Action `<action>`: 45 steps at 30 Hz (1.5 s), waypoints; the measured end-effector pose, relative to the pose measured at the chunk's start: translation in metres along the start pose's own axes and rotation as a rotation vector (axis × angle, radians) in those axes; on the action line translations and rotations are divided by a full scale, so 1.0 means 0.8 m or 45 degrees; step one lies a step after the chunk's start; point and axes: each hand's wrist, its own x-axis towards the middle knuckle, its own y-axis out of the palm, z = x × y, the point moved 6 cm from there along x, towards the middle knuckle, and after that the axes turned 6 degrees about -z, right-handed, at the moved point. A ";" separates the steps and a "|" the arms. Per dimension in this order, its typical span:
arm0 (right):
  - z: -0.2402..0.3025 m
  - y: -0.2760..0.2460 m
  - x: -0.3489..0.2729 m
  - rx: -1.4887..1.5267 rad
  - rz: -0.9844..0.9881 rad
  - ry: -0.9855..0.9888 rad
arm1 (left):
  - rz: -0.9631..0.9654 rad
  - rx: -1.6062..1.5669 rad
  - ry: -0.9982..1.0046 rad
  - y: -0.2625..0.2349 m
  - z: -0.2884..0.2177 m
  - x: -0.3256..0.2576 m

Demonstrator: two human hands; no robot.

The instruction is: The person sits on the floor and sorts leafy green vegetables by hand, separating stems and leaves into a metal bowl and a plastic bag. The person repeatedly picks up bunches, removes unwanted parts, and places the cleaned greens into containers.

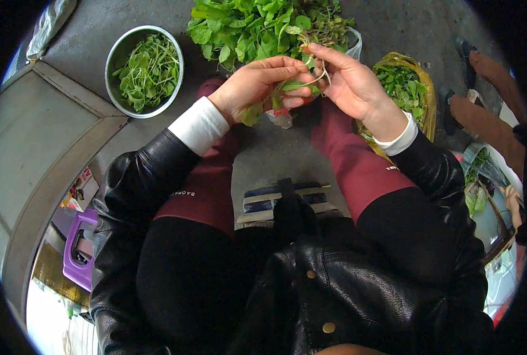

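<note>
Leafy green sprig (290, 84) — held between both hands above the knees, just in front of the large heap of greens (263, 26) on the ground. Pale stem and root threads visible, trailing from the fingers at the sprig's right end.

Left hand (257, 86): closed around the leafy end, fingers curled over, thumb side toward the other hand. Right hand (349, 83): palm up, fingers narrowed to a pinch at the stem, index finger extended across the top.

Step in hand, as judged: stripping or trimming the stem end from the leaves. To do well — keep the left grip loose enough not to bruise leaves; pinch close to the junction of stem and leaf; pull or snap in line with the stem rather than twisting; keep soiled root threads clear of the cleaned portion.

Round metal bowl (145, 71) to the left, partly filled with picked leaves. Yellow plastic bag (414, 89) to the right, holding more greens, touching the right knee area.

Surface: bare grey concrete ground (269, 154), rough, with a scrap of clear plastic below the hands. Seated posture, dark red trouser legs, black jacket with white cuffs. Raised grey kerb or slab at left; purple plastic stool (77, 248) lower left. Another person's legs and sandals at the upper right, well apart.
</note>
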 end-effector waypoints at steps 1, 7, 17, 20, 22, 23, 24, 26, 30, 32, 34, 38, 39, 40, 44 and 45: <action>0.000 0.000 -0.001 -0.007 -0.002 0.009 | -0.034 0.039 -0.028 0.001 0.001 -0.001; -0.003 0.013 -0.011 -0.109 -0.240 -0.047 | -0.071 0.321 0.046 0.023 0.006 -0.004; -0.011 0.011 0.000 -0.155 -0.146 -0.090 | -0.020 0.250 0.058 0.030 0.016 -0.001; -0.011 0.012 -0.001 -0.168 -0.060 -0.088 | -0.026 0.298 0.059 0.022 0.014 -0.002; -0.006 0.020 -0.008 -0.132 -0.019 -0.148 | 0.004 0.380 0.100 0.026 0.010 -0.003; 0.001 0.022 -0.009 -0.210 0.032 -0.254 | -0.037 0.458 0.119 0.023 0.006 -0.004; 0.010 0.027 -0.010 -0.284 0.087 -0.354 | -0.084 0.534 0.135 0.023 -0.002 -0.008; 0.029 0.033 -0.025 -0.513 0.116 -0.522 | -0.208 0.845 0.273 0.005 -0.023 -0.017; 0.085 0.021 -0.092 -1.750 -0.052 -1.419 | -0.572 1.204 0.543 -0.077 -0.088 -0.069; 0.089 -0.006 -0.110 -1.801 -0.134 -1.388 | -0.849 1.464 0.862 -0.109 -0.122 -0.109; 0.096 -0.027 -0.130 -1.886 -0.248 -1.374 | -1.034 1.491 0.853 -0.178 -0.137 -0.141; 0.120 -0.087 -0.181 -1.983 -0.516 -1.316 | -1.300 1.869 1.060 -0.215 -0.143 -0.160; 0.125 -0.104 -0.195 -2.013 -0.572 -1.306 | -1.339 1.915 1.036 -0.223 -0.147 -0.164; 0.131 -0.119 -0.207 -2.048 -0.617 -1.293 | -1.402 1.972 0.965 -0.237 -0.147 -0.170; 0.147 -0.140 -0.237 -2.149 -0.645 -1.233 | -1.388 2.204 0.716 -0.292 -0.138 -0.178; 0.149 -0.140 -0.245 -2.174 -0.644 -1.208 | -1.387 2.297 0.584 -0.300 -0.128 -0.167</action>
